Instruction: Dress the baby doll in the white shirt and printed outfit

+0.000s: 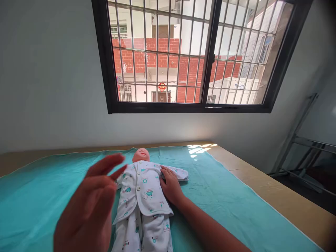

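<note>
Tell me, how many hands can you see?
2. The left hand is raised, open, in front of the doll. The right hand rests on the doll's sleeve. None seem hidden.

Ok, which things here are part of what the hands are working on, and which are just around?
In hand:
- baby doll lying on its back
- its printed white outfit
- right hand resting on the outfit's sleeve
- left hand raised, open, touching nothing
- teal cloth under the doll

Just around:
- wooden table
- barred window
- metal frame
</note>
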Motion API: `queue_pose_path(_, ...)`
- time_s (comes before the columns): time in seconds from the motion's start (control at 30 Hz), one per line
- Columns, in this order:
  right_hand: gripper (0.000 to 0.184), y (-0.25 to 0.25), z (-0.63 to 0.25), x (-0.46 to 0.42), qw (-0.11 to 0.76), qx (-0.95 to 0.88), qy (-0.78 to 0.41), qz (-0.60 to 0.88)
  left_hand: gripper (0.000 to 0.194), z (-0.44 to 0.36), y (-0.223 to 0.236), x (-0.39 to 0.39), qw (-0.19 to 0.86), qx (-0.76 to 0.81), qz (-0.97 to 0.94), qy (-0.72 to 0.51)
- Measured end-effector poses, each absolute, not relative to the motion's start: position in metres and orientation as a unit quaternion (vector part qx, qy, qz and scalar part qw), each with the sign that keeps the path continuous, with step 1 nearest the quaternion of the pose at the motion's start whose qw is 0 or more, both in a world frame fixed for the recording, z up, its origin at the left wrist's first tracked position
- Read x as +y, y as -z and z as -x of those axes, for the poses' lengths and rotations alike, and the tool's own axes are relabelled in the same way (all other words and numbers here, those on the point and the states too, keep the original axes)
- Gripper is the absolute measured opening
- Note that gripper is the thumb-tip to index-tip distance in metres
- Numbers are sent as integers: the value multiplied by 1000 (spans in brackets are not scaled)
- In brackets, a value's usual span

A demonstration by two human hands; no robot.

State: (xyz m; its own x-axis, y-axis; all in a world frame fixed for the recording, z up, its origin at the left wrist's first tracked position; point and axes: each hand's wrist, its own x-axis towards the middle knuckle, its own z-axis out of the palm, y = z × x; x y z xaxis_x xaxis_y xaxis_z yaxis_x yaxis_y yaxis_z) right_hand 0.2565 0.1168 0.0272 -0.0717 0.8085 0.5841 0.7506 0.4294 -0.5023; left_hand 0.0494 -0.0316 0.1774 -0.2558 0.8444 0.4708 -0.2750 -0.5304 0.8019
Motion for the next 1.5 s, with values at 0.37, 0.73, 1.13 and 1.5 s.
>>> queue_pose_path(0.37, 42, -29, -256, 118, 416, -735, -39, 534, 31, -70, -185, -30, 525, 390, -483, -583)
queue_pose_path(0.73, 41, -36, -252, 113, 455, -720, -49, 522, 37, -71, -177, -25, 523, 402, -475, -582)
queue_pose_path(1.13, 84, -59, -211, -23, 392, -872, -222, 189, 29, -21, -88, -34, 529, 357, -575, -511)
queue_pose_path(1.5, 84, -49, -214, -26, 333, -917, -78, 206, 44, -4, -61, -36, 417, 279, -712, -491)
